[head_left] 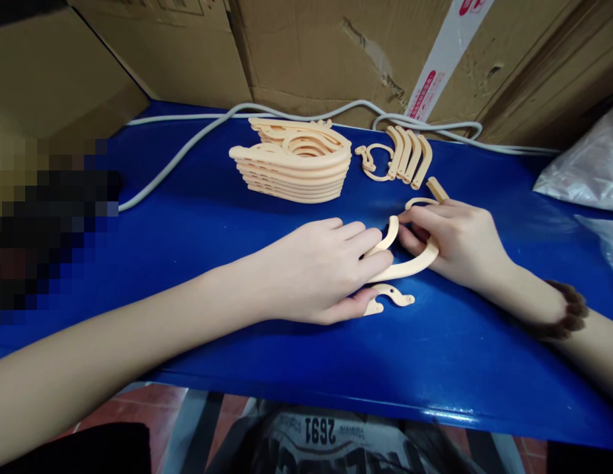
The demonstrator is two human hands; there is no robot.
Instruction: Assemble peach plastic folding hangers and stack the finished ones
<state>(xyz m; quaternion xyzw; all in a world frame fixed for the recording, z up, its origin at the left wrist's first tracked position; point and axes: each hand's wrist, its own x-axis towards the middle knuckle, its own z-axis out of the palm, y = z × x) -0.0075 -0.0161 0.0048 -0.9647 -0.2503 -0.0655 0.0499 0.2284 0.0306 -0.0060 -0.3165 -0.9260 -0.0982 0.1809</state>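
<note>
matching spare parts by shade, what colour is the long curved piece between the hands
The curved piece is pale peach, best seen in the head view.

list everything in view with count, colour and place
table: one, blue, under the hands
stack of curved pieces: one, cream, behind the left hand
bent strips: four, cream, right of the stack
ring-shaped piece: one, cream, beside the strips
handled curved pieces: count unclear, cream, between the hands
wavy piece: one, cream, by the left thumb
cable: count unclear, white, table's back
cardboard: count unclear, brown, behind table
tape: one strip, white and red, on cardboard
plastic: count unclear, translucent, right edge
shirt: one, grey, bottom edge
wristband: one, brown, right wrist
left hand: one, bare
right hand: one, bare
</note>
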